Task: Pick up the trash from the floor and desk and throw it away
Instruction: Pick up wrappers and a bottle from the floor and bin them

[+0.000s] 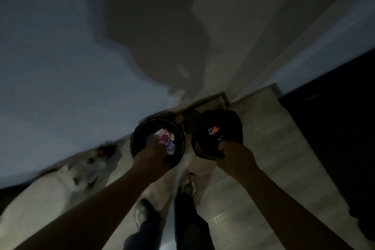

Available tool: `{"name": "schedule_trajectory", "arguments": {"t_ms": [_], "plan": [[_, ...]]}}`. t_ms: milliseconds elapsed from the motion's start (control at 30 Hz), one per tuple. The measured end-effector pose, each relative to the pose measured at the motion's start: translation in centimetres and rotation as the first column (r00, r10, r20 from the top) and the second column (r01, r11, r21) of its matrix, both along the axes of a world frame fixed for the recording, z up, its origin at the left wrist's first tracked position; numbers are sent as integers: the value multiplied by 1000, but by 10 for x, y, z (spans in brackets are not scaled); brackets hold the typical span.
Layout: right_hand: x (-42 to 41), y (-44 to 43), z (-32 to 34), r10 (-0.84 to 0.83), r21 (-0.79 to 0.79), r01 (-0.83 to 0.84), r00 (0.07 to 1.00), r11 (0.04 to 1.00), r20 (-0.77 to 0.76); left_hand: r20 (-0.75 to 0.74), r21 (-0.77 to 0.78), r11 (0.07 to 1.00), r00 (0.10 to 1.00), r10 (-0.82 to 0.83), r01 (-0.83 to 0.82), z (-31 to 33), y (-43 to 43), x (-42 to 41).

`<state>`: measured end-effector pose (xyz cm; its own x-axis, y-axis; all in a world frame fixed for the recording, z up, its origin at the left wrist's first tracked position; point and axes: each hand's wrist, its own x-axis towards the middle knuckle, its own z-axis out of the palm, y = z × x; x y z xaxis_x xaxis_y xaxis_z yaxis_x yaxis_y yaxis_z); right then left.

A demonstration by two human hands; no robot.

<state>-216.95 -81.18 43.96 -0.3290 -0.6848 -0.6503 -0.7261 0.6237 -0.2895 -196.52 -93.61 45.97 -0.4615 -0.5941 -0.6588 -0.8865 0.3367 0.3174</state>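
The scene is dim and blurred. Two dark round waste baskets stand on the tiled floor by the wall. The left basket (138,134) holds paper and wrappers (166,138) in white, pink and blue. My left hand (151,157) grips its near rim. The right basket (200,128), lined with a black bag, holds a dark bottle with a red label (214,129). My right hand (233,153) grips the near edge of that basket or its bag.
A white dog (67,180) lies along the wall at the left, close to the left basket. My two feet (188,183) stand on pale floor tiles (253,148) just before the baskets. A dark doorway or panel (334,128) fills the right side.
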Motion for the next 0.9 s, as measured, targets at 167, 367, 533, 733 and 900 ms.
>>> {"name": "schedule_trajectory", "arguments": {"t_ms": [167, 367, 533, 733, 900], "plan": [[42, -10, 65, 192, -74, -191, 981, 979, 2, 44, -79, 996, 998, 44, -40, 72, 15, 46], [112, -27, 130, 382, -150, -383, 923, 911, -40, 1, -130, 975, 983, 184, -183, 130, 41, 129], [210, -38, 180, 551, -240, -547, 832, 802, -57, -74, -212, 906, 930, 360, -367, 169, 84, 228], [360, -10, 240, 749, -338, -725, 658, 601, -79, -175, -248, 749, 789, 589, -615, 219, 173, 368], [496, 22, 284, 894, -374, -855, 431, 359, -125, -215, -336, 528, 609, 763, -780, 260, 261, 482]]}}
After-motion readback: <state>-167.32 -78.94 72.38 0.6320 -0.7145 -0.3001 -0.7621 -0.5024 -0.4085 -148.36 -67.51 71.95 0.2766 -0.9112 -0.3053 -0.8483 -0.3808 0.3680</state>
